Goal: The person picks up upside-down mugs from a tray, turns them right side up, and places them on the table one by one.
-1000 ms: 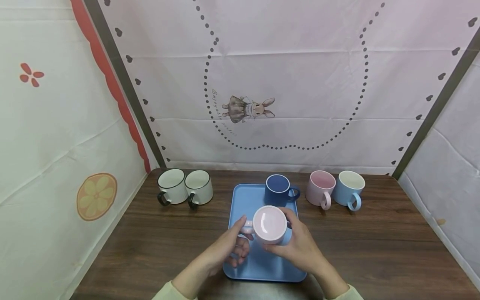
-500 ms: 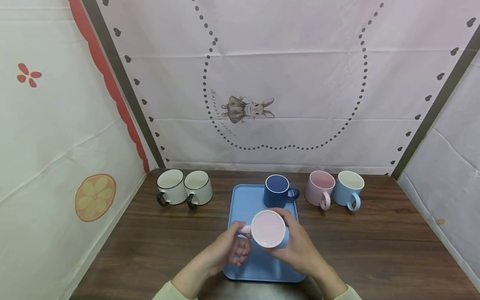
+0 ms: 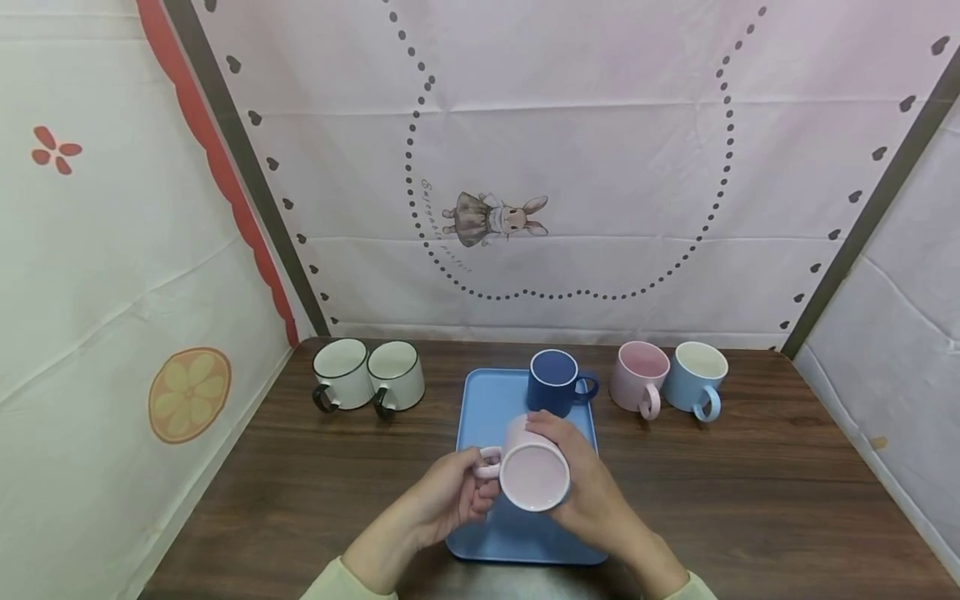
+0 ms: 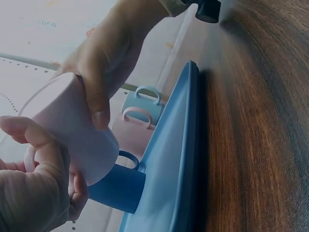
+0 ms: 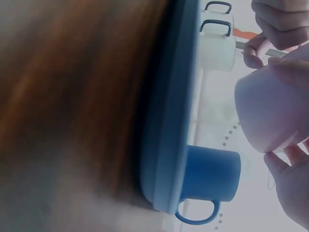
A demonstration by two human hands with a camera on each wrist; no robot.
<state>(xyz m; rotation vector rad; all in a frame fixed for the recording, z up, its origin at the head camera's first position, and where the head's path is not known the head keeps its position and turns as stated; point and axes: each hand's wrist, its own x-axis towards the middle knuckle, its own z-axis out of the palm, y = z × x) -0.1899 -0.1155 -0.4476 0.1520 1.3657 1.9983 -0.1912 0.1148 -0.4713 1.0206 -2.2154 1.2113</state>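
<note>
A pale pink mug (image 3: pixel 517 433) is held in the air over the blue tray (image 3: pixel 480 542). It is tilted, with one round end facing the head camera; whether that is mouth or base I cannot tell. My left hand (image 3: pixel 450 493) pinches its handle (image 3: pixel 489 462) between thumb and curled fingers. From the other side my right hand (image 3: pixel 588 492) grips the mug's body, its fingers over the far side. In the left wrist view the mug (image 4: pixel 82 130) sits between both hands. A dark blue mug (image 3: pixel 553 383) stands upright on the tray's far part.
Two white mugs with black handles (image 3: pixel 342 375) stand at the back left of the wooden table (image 3: pixel 750 500). A pink mug (image 3: pixel 639 377) and a light blue mug (image 3: pixel 696 379) stand at the back right. Printed cloth walls (image 3: pixel 600 167) surround the table.
The held mug has been tipped so its round end has swung down toward me and its body shows above. My left fingers have curled more around the handle; my right hand has shifted over the body.
</note>
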